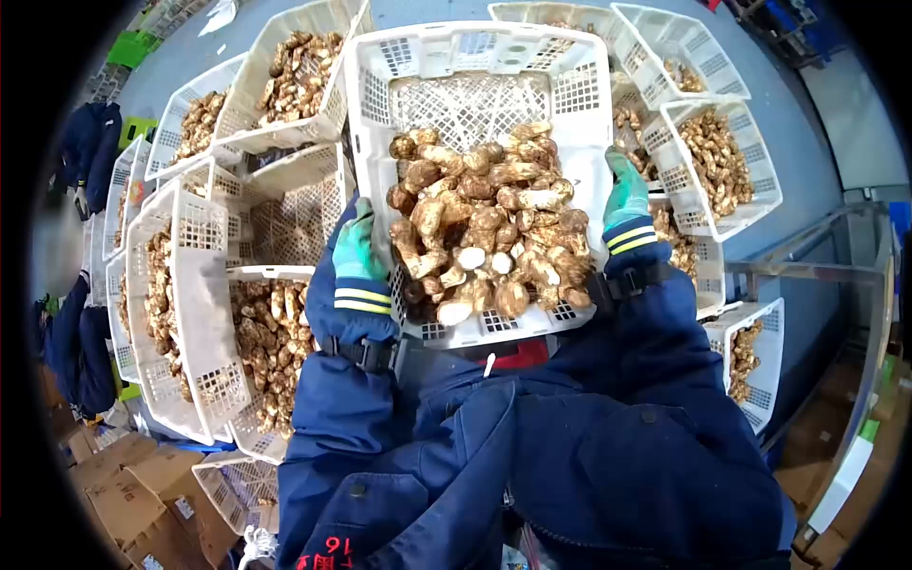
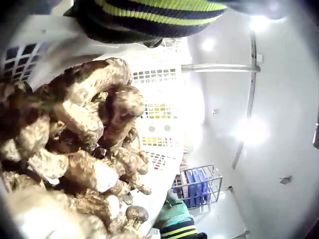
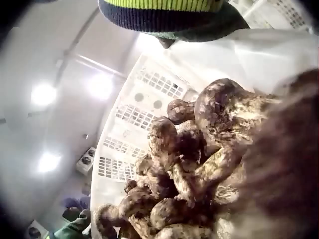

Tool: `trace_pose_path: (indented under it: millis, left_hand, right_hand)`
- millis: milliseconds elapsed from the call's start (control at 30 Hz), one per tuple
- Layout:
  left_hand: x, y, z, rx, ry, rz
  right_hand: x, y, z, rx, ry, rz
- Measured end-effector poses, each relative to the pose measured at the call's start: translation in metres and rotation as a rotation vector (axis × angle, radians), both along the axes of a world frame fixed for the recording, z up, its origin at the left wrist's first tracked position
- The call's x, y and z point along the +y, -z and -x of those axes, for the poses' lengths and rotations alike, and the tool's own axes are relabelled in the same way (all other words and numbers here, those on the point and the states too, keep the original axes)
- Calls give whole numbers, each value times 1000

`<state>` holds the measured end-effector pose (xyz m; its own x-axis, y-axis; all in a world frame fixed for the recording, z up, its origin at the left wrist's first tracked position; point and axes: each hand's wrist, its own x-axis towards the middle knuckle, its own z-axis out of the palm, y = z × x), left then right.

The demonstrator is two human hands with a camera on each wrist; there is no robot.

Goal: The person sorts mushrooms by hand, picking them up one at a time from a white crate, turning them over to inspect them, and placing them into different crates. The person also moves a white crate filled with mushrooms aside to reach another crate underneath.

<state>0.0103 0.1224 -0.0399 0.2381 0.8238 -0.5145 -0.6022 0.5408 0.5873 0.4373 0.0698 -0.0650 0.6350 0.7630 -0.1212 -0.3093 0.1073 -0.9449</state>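
Observation:
A white plastic crate (image 1: 480, 47) with lattice walls is held in front of the body. Brown and white mushrooms (image 1: 484, 214) are heaped toward its near end, while the lattice floor shows bare at the far end. My left hand (image 1: 359, 249), in a green glove, grips the crate's left side. On the opposite side my right hand (image 1: 627, 190), gloved alike, grips the rim. Both wrist views look across the mushrooms inside the crate; the left one shows the right hand (image 2: 173, 213) at the far wall, the right one the left hand (image 3: 74, 229).
More white crates of mushrooms stand on the blue floor, at left (image 1: 285, 85) and right (image 1: 717, 166). A nearly bare crate (image 1: 299, 218) is just left of the held one. A metal frame (image 1: 826, 271) stands far right, and cardboard boxes (image 1: 142, 484) lie lower left.

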Motion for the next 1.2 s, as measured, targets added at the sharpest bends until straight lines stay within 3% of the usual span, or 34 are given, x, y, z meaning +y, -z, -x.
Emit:
trace_pose_path:
  millis: [33, 100, 133, 167, 200, 233, 267, 300, 333, 367, 433, 467, 533, 567, 633, 667, 700, 733, 767, 800, 833, 867, 900, 967, 1000, 1033, 1100, 1200]
  left_hand:
    - [10, 48, 21, 70, 18, -42]
    - [3, 16, -2, 82, -39, 119]
    - [12, 34, -3, 224, -53, 107]
    - [27, 50, -5, 364, -64, 87]
    - [35, 59, 0, 322, 3, 52]
    - [39, 37, -18, 407, -74, 123]
    - [47, 50, -18, 441, -69, 158]
    - [56, 74, -12, 477, -63, 196]
    - [64, 106, 3, 414, -34, 207]
    - [65, 107, 3, 394, -67, 216]
    - [59, 114, 7, 352, -138, 238]
    - [49, 122, 1, 287, -199, 121]
    - [51, 105, 5, 186, -44, 82]
    - [49, 102, 8, 134, 34, 67]
    - [54, 118, 2, 369, -158, 197]
    - [53, 118, 2, 390, -124, 96]
    - [49, 113, 1, 413, -87, -2]
    - [44, 94, -2, 469, -63, 14]
    - [36, 85, -4, 655, -53, -194]
    - [27, 77, -6, 857, -70, -388]
    - [22, 39, -22, 649, -199, -296]
    - [12, -9, -33, 706, -191, -488]
    - [2, -8, -17, 869, -75, -559]
    - [-27, -41, -13, 566, 56, -402]
    - [-43, -61, -15, 686, 111, -355]
    - [-54, -59, -9, 646, 124, -294]
    - [-75, -55, 4, 539, 68, -271]
    - [-92, -73, 9, 530, 47, -226]
  right_hand:
    - [-1, -20, 19, 171, 61, 69]
    - [3, -14, 21, 313, 29, 100]
    - [5, -40, 38, 240, 23, 166]
    - [17, -8, 25, 291, 35, 102]
    - [28, 24, 11, 241, 54, 116]
    - [36, 46, 1, 190, 70, 126]
    - [37, -2, 32, 412, 52, 102]
    - [44, 8, 28, 293, 48, 148]
    - [49, 18, 27, 384, 36, 143]
    - [54, 19, 31, 474, 25, 138]
    - [59, 35, 30, 350, 2, 145]
    - [62, 27, 39, 340, 14, 153]
    - [66, 4, 50, 183, 13, 265]
    - [70, 2, 53, 328, 31, 234]
    - [74, 11, 51, 331, 44, 249]
    - [82, 65, 20, 276, 2, 239]
    - [79, 72, 9, -53, -59, 347]
    - [76, 67, -5, -868, -282, 529]
    - [76, 52, -11, -1692, -502, 664]
    - [77, 45, -6, -1378, -280, 466]
    - [78, 30, 11, -1053, -73, 283]
    - [74, -2, 32, -1054, -165, 145]
    - [62, -29, 57, -1049, -254, 0]
    - [15, -43, 100, -1075, -905, 19]
    - [-4, -56, 131, -1183, -1066, -101]
    - [-19, -67, 160, -1289, -1223, -226]
    - [-50, -48, 195, -1410, -1287, -256]
    - [-52, -26, 218, -1589, -1540, 149]
